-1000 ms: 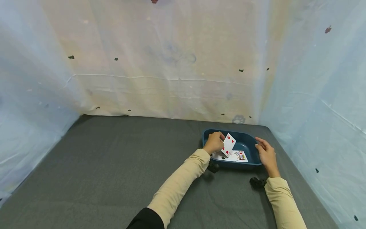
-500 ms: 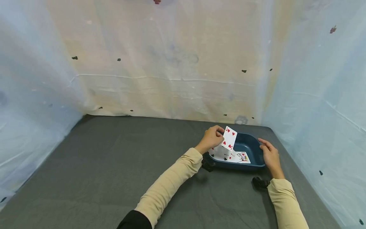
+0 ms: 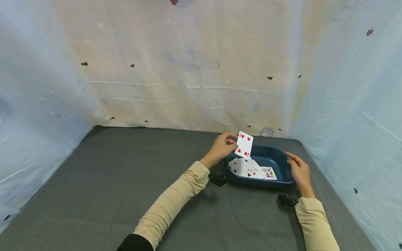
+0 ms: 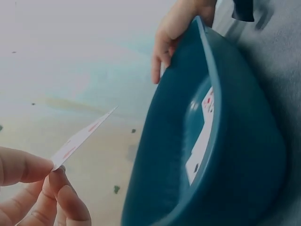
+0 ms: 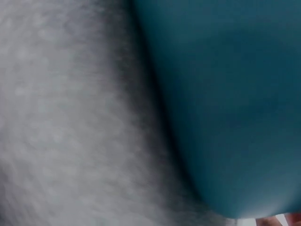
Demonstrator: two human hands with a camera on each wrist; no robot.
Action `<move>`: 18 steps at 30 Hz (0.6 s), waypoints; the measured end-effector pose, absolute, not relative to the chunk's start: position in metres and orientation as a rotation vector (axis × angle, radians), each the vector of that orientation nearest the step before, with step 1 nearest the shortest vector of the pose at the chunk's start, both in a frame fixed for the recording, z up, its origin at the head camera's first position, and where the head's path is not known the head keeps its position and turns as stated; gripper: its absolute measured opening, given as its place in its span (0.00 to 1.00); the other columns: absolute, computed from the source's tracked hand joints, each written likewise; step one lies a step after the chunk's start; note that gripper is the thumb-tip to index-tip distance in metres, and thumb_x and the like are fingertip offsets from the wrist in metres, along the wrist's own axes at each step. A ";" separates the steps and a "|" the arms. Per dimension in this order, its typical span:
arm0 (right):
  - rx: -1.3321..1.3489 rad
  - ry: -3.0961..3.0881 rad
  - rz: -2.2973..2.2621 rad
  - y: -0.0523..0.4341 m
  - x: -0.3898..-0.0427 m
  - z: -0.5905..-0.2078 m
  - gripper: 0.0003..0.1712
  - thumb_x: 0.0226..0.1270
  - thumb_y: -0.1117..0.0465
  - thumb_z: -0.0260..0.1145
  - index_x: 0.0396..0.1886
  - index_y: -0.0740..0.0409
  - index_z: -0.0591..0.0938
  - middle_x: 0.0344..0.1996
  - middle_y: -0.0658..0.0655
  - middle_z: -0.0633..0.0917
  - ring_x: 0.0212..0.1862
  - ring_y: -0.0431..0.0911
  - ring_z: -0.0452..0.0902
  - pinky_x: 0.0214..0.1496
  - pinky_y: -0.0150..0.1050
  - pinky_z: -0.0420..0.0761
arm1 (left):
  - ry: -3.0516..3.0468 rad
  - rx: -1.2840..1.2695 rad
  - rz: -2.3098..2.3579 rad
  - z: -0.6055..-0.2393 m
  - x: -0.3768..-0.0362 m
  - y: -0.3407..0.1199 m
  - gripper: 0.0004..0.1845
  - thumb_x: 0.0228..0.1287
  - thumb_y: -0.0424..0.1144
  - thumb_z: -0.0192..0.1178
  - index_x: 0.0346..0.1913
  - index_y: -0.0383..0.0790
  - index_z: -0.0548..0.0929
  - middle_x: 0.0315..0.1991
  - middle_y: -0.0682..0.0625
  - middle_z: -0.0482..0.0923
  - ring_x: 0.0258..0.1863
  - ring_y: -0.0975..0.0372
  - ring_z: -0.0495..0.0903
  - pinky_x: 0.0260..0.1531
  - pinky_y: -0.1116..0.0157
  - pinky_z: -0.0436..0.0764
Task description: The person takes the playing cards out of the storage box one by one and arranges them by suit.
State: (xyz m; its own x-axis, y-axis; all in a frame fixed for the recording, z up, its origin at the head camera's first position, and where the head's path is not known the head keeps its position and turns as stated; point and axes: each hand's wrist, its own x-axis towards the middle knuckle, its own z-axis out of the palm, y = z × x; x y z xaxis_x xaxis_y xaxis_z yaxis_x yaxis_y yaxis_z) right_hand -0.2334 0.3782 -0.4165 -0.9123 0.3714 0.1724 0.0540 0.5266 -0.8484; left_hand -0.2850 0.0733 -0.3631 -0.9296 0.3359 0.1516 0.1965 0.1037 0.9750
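My left hand pinches a white playing card with red hearts between thumb and fingertips. It is held up over the left end of a dark blue tub, face toward the head camera. In the left wrist view the card shows nearly edge-on. Inside the tub, several playing cards lie face up and overlapping along the near side, a picture card among them. My right hand rests at the tub's right end with its fingers extended at the rim; the right wrist view shows mostly the tub's outer wall.
The tub stands on a grey cloth-covered table, toward its back right. Pale fabric walls with small dark marks rise behind and on both sides. A black wrist device sits under the left wrist, another under the right.
My left hand has lifted the hearts card from inside the tub, up and to the left, uncovering more of the cards below. My right hand stays at the tub's right end.
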 end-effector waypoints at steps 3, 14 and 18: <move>-0.390 -2.385 1.340 0.375 -0.232 -0.420 0.23 0.77 0.60 0.48 0.66 0.61 0.73 0.64 0.63 0.73 0.64 0.55 0.66 0.61 0.50 0.66 | 2.225 0.548 1.998 -0.361 -0.285 0.061 0.15 0.63 0.27 0.59 0.53 0.36 0.78 0.30 0.48 0.81 0.31 0.46 0.80 0.26 0.67 0.78; -0.403 -2.336 1.340 0.371 -0.233 -0.421 0.22 0.77 0.58 0.50 0.65 0.60 0.75 0.64 0.61 0.74 0.64 0.53 0.66 0.62 0.50 0.65 | 2.194 0.492 2.091 -0.362 -0.293 0.011 0.16 0.65 0.30 0.60 0.55 0.34 0.76 0.35 0.44 0.82 0.32 0.51 0.80 0.34 0.63 0.80; -0.406 -2.329 1.344 0.371 -0.234 -0.422 0.22 0.77 0.59 0.50 0.65 0.60 0.75 0.63 0.61 0.74 0.64 0.52 0.67 0.61 0.48 0.66 | 2.241 0.477 2.079 -0.361 -0.294 -0.012 0.17 0.65 0.30 0.60 0.56 0.34 0.76 0.35 0.43 0.82 0.29 0.56 0.79 0.33 0.64 0.80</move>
State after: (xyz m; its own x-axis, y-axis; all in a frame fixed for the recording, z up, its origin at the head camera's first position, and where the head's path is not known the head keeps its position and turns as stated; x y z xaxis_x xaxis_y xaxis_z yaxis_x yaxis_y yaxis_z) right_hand -0.2345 0.3715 -0.4216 -0.8695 0.4473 0.2097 0.0423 0.4902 -0.8706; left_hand -0.2937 -0.0123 -0.3606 -0.9515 0.2548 0.1726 0.1912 0.0500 0.9803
